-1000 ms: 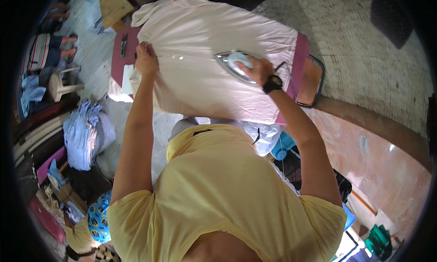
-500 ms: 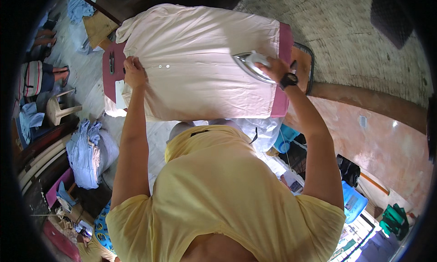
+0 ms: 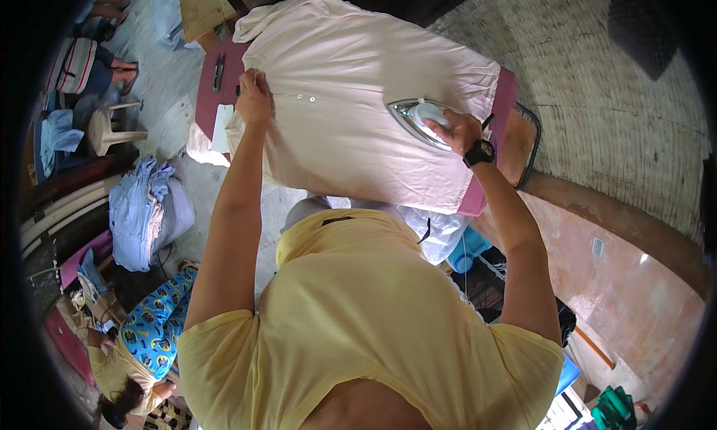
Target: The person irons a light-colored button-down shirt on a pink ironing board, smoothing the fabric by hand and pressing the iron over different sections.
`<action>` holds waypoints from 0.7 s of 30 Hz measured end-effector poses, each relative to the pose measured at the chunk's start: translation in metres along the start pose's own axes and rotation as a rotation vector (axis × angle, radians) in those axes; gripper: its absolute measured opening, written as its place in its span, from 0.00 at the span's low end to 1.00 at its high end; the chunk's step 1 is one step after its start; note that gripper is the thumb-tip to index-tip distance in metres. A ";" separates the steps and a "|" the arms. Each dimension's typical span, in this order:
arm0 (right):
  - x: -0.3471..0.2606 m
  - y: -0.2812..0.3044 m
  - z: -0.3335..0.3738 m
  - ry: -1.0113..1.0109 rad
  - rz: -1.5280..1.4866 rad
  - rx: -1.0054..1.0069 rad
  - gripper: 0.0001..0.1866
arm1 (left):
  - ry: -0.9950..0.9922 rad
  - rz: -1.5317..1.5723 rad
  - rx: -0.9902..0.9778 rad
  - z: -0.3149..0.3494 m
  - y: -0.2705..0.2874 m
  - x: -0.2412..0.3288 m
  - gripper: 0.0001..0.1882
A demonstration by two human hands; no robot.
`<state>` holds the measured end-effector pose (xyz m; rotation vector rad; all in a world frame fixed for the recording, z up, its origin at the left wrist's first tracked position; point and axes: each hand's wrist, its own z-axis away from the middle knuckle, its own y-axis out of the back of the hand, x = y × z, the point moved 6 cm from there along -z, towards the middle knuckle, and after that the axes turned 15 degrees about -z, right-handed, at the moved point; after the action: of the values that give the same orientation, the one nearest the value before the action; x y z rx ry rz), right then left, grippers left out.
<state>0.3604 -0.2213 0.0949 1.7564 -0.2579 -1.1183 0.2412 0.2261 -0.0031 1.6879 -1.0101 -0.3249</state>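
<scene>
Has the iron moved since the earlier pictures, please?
Yes. The iron is nearer the right end of the maroon board than one second ago, but farther left than half a second ago.

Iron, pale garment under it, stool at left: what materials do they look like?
Iron: polished metal at the base, judging by its mirror-like shine; smooth, pale upper body, probably plastic.
Pale garment: matte woven cloth, judging by soft creases; maybe cotton or a blend, fibre unclear.
Stool: smooth, uniform cream, apparently moulded, so likely plastic.
</scene>
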 end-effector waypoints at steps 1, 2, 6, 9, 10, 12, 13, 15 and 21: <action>-0.003 -0.004 0.000 0.057 -0.003 -0.033 0.30 | 0.010 -0.015 -0.016 -0.002 0.001 0.001 0.13; -0.007 -0.006 -0.005 0.055 -0.013 -0.048 0.30 | 0.032 -0.017 -0.034 -0.002 -0.001 -0.001 0.13; -0.040 -0.014 -0.031 -0.122 -0.104 -0.169 0.29 | 0.004 0.006 0.004 0.002 0.002 -0.004 0.12; -0.078 -0.024 -0.041 -0.177 -0.050 -0.199 0.29 | 0.011 0.024 -0.008 0.000 0.001 -0.003 0.11; -0.087 -0.031 -0.042 -0.118 -0.049 -0.167 0.30 | 0.001 0.045 0.004 0.000 0.003 -0.001 0.11; -0.101 -0.050 -0.042 0.010 -0.040 -0.099 0.31 | 0.025 0.049 -0.020 0.000 -0.002 -0.005 0.13; -0.101 -0.061 -0.041 0.062 -0.045 -0.085 0.32 | 0.023 0.051 -0.013 0.000 -0.002 -0.005 0.13; -0.110 -0.069 -0.042 0.036 0.026 -0.051 0.32 | 0.043 0.073 -0.004 0.001 0.002 -0.006 0.13; -0.134 -0.089 -0.064 0.068 -0.004 0.002 0.32 | 0.000 0.089 -0.026 -0.005 0.008 -0.007 0.12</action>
<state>0.3096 -0.0563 0.1022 1.7934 -0.2144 -1.0593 0.2367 0.2338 0.0041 1.6143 -1.0734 -0.2782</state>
